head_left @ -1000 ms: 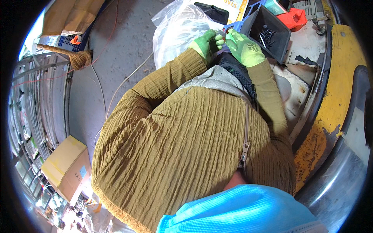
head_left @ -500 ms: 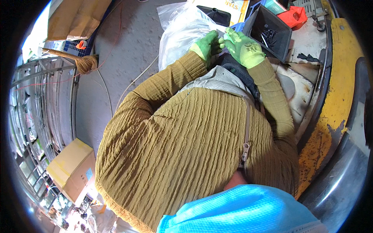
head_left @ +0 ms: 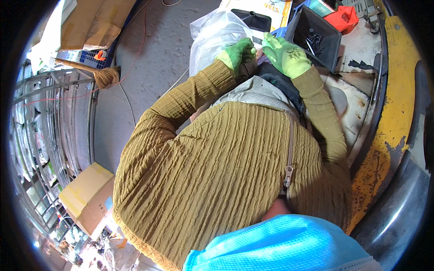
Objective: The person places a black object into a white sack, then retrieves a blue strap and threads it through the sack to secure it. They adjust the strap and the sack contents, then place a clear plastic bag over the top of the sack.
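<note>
Grey floor (head_left: 135,67) ran along the left in the head view, with a tan broom (head_left: 106,77) lying against a metal rack (head_left: 68,124) and a cardboard box (head_left: 86,196) lower down; a worn yellow panel (head_left: 394,97) curved along the right. Near the top, the person's gloved hands met just above the lap. The left hand (head_left: 237,54) had its fingers curled in, beside a clear plastic bag (head_left: 214,40); I cannot tell what, if anything, it gripped. The right hand (head_left: 286,56) was less closed, its fingers fairly straight and pointing toward the left; its hold was also unclear. Just beyond it stood a black bin (head_left: 329,38), with small dark pieces (head_left: 314,44) lying loose inside. A red item (head_left: 342,20) sat behind the bin.
</note>
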### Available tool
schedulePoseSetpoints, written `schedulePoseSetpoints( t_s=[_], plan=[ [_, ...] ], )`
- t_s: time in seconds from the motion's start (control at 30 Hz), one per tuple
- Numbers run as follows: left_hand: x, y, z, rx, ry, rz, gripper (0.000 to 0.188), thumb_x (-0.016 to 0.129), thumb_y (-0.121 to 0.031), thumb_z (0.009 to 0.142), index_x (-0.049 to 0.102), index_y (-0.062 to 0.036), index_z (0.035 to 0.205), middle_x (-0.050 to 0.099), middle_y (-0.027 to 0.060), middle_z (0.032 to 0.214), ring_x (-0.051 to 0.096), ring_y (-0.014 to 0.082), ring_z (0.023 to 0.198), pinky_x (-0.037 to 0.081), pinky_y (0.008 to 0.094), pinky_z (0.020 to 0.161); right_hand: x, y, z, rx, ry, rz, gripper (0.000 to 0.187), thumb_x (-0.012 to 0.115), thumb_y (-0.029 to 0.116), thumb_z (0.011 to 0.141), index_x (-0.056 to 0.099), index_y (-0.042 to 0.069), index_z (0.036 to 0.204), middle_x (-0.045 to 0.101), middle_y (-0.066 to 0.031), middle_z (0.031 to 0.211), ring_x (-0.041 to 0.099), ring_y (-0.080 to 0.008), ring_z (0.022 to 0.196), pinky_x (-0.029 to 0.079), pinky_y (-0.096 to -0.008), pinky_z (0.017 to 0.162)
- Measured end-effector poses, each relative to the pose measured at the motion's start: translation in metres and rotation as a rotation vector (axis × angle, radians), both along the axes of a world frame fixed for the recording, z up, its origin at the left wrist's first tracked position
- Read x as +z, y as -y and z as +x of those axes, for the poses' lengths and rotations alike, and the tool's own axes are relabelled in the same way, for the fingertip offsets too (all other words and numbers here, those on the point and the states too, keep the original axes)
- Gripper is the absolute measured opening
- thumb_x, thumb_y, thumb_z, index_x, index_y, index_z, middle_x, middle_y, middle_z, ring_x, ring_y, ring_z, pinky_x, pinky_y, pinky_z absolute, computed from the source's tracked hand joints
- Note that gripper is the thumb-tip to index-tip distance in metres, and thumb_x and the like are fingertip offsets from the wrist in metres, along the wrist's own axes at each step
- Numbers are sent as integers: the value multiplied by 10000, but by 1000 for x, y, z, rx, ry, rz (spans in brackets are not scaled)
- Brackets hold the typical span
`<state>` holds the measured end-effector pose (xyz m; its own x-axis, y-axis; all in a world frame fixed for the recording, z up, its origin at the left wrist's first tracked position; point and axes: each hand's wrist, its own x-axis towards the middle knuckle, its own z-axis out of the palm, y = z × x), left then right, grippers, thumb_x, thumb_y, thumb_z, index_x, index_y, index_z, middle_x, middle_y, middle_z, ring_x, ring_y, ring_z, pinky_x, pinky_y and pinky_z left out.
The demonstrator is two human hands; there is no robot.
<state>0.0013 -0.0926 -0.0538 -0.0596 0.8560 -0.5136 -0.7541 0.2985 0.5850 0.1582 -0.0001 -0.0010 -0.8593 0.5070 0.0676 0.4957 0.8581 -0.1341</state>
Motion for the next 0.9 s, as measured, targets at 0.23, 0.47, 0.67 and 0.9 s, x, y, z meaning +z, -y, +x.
schedulePoseSetpoints(
  t_s=[0.23,0.47,0.67,0.9],
  plan=[
    [15,1,12,23,1,4,220,536,-252,862,575,-36,856,574,39,748,517,127,633,421,238,575,-1,4,-5,-84,91,-79,459,411,352,888,416,142,1296,575,-147,1076,604,-315,888,483,-407,763],
    [23,11,0,-157,-825,327,97,538,-122,858,555,-28,879,570,54,774,542,133,737,449,256,663,-2,-1,-6,-14,-15,-136,364,495,277,856,529,100,1172,578,-154,1096,606,-334,800,501,-412,691],
    [20,9,-9,-145,-366,184,359,565,-312,839,587,-37,1069,606,75,899,571,172,820,460,318,768,12,11,-6,-133,49,-76,295,488,226,853,550,90,1108,552,-129,1159,597,-317,861,510,-411,708],
    [23,19,-7,-241,-954,429,420,650,-149,771,533,-45,1160,588,68,974,576,181,877,493,319,782,-11,-4,-6,38,-44,-63,242,520,165,804,574,79,1024,505,-109,1230,576,-272,934,516,-380,727]
  ],
)
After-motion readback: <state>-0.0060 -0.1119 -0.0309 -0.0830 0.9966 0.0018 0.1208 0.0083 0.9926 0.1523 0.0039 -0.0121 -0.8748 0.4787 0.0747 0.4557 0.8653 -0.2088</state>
